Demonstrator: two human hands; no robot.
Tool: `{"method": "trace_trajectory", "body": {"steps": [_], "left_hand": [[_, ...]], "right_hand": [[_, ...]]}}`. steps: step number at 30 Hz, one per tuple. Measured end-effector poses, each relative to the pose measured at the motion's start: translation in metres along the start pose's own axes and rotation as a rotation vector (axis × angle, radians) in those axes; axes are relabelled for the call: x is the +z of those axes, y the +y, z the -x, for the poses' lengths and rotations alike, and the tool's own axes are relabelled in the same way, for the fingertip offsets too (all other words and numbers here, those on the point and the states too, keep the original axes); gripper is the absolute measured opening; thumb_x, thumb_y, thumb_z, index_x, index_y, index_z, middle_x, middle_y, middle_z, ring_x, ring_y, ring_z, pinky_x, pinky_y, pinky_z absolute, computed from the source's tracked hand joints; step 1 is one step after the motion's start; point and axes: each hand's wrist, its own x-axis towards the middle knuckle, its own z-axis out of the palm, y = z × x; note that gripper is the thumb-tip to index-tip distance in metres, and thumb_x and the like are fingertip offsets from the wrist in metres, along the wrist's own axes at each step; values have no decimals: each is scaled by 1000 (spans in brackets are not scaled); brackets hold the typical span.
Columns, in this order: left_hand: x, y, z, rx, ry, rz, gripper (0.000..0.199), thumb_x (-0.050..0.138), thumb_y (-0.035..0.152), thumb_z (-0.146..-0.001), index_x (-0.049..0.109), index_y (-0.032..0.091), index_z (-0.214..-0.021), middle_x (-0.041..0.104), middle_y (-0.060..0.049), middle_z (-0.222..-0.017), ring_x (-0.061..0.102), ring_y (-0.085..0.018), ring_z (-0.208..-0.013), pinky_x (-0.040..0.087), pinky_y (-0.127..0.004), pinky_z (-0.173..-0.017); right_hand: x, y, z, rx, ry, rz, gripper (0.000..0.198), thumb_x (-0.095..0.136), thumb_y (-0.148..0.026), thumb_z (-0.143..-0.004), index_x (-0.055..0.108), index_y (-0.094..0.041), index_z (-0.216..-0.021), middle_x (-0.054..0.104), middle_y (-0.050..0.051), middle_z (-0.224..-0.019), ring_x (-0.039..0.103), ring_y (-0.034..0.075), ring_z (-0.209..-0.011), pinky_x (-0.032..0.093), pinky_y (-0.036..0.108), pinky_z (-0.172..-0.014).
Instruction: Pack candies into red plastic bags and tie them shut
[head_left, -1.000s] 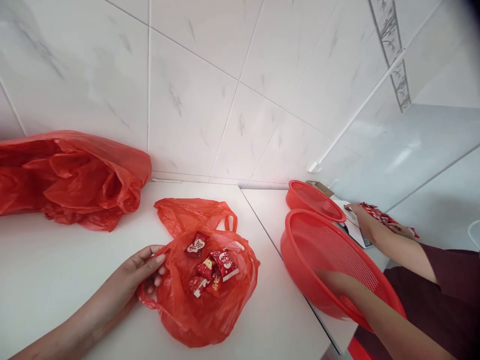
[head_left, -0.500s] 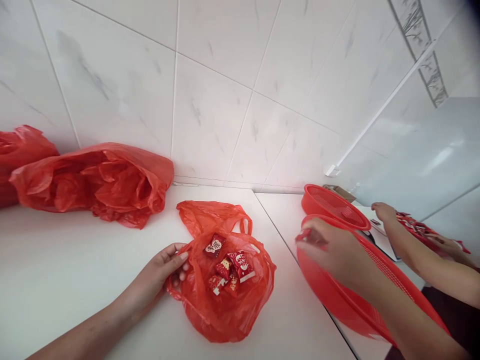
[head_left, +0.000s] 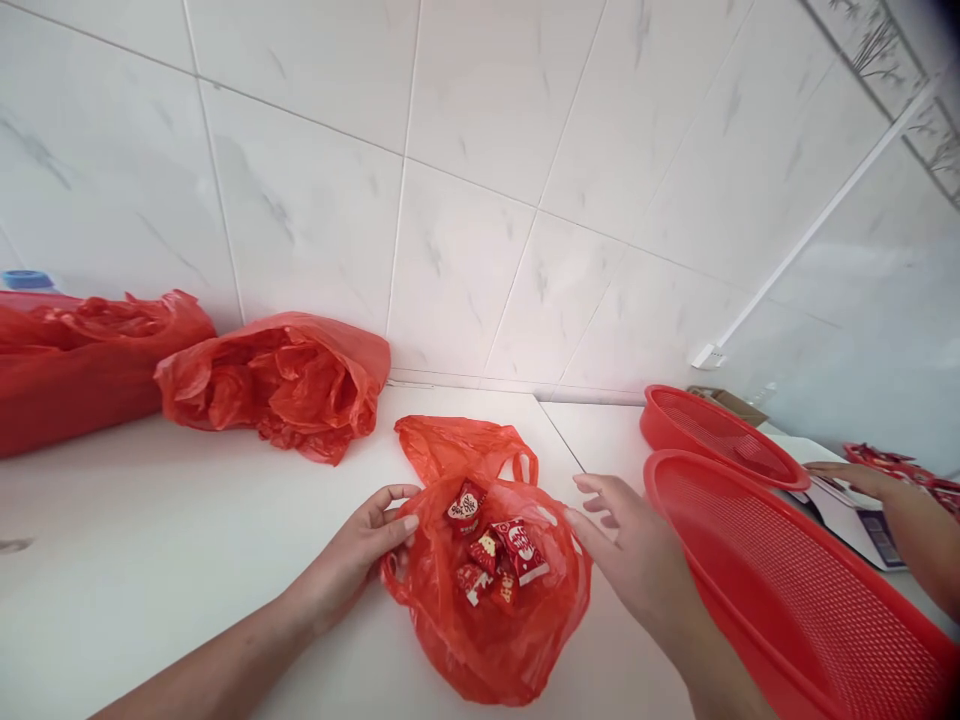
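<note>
A thin red plastic bag (head_left: 495, 655) lies with its mouth open on the white table. Several small wrapped sweets (head_left: 521, 552) in red, white and yellow wrappers rest inside it. My left hand (head_left: 375, 540) pinches the bag's left rim between thumb and fingers. At the right rim is my right hand (head_left: 626, 540), its thumb and fingers apart, with nothing visible in it. Its thumb is at or very close to the plastic; I cannot tell if they touch. Right beside that hand stands a large red mesh basket (head_left: 832, 580).
Bundles of red plastic bags (head_left: 277, 375) lie along the tiled wall at left. A second red basket (head_left: 720, 435) sits behind the large one. Another person's hand (head_left: 855, 478) is at far right, near a white box (head_left: 847, 515) and a pile of red packets (head_left: 900, 465).
My right hand has moved left from above the large basket to the bag's right rim. The red packet it held no longer shows in it. The view has swung left.
</note>
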Motion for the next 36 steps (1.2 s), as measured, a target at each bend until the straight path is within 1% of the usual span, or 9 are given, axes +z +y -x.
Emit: {"method": "trace_trajectory", "body": {"steps": [3, 7, 13, 15, 18, 22, 29, 33, 36], "left_hand": [[-4, 23, -1, 73, 34, -156, 49, 74, 35, -74, 50, 28, -116, 57, 6, -68, 53, -11, -56, 36, -19, -50], [1, 68, -7, 200, 123, -187, 48, 73, 32, -75, 49, 26, -116, 62, 3, -76, 58, -13, -63, 43, -22, -56], [28, 136, 1, 663, 250, 34, 40, 77, 17, -69, 60, 23, -105, 64, 3, -79, 60, -8, -71, 48, -15, -62], [36, 147, 8, 797, 280, 96, 40, 77, 15, -68, 62, 25, -105, 64, 4, -80, 61, -8, -74, 49, -14, -64], [46, 149, 17, 811, 276, -3, 50, 77, 18, -68, 60, 30, -113, 65, 2, -98, 62, -12, -83, 53, -19, -68], [52, 140, 23, 805, 305, -416, 53, 72, 23, -73, 54, 31, -122, 61, -2, -122, 60, -20, -99, 55, -26, -75], [54, 135, 30, 959, 577, -1138, 26, 58, 19, -84, 63, 31, -106, 71, 3, -90, 65, -18, -84, 52, -30, -72], [55, 138, 30, 1163, 678, -1281, 17, 56, 15, -84, 66, 27, -92, 66, 2, -87, 62, -15, -81, 48, -26, -67], [57, 138, 30, 1172, 771, -1192, 11, 58, 16, -83, 62, 25, -81, 59, 2, -81, 56, -14, -77, 44, -24, -61]], "right_hand": [[18, 15, 12, 87, -60, -96, 47, 55, -48, -79, 48, -29, -121, 59, 4, -115, 60, 19, -90, 50, 31, -71], [21, 19, 3, 142, -153, -250, 25, 54, -45, -80, 60, -21, -81, 61, -1, -76, 57, 16, -70, 44, 26, -60], [-28, -3, -43, 78, 400, -1070, 26, 64, -40, -78, 55, -19, -64, 52, -3, -63, 49, 10, -59, 41, 23, -57], [-40, -15, -54, 14, 452, -1272, 22, 68, -37, -76, 58, -19, -67, 53, -2, -65, 50, 10, -61, 42, 23, -56], [-43, -29, -61, -18, 385, -1304, 19, 70, -36, -74, 62, -19, -71, 56, -1, -69, 52, 10, -64, 43, 22, -55], [-27, -37, -66, 34, 357, -1162, 20, 72, -39, -72, 66, -20, -77, 62, 0, -78, 55, 11, -71, 46, 21, -61], [-9, -40, -68, 1, 277, -1200, 27, 69, -43, -77, 68, -25, -98, 65, 2, -106, 59, 17, -100, 48, 28, -85], [-15, -45, -65, 67, 133, -1497, 24, 66, -41, -80, 65, -25, -97, 63, 1, -95, 62, 15, -88, 53, 28, -75], [-21, -45, -63, 124, 80, -1706, 20, 64, -43, -81, 61, -23, -85, 48, -6, -62, 49, 5, -53, 46, 17, -50]]}}
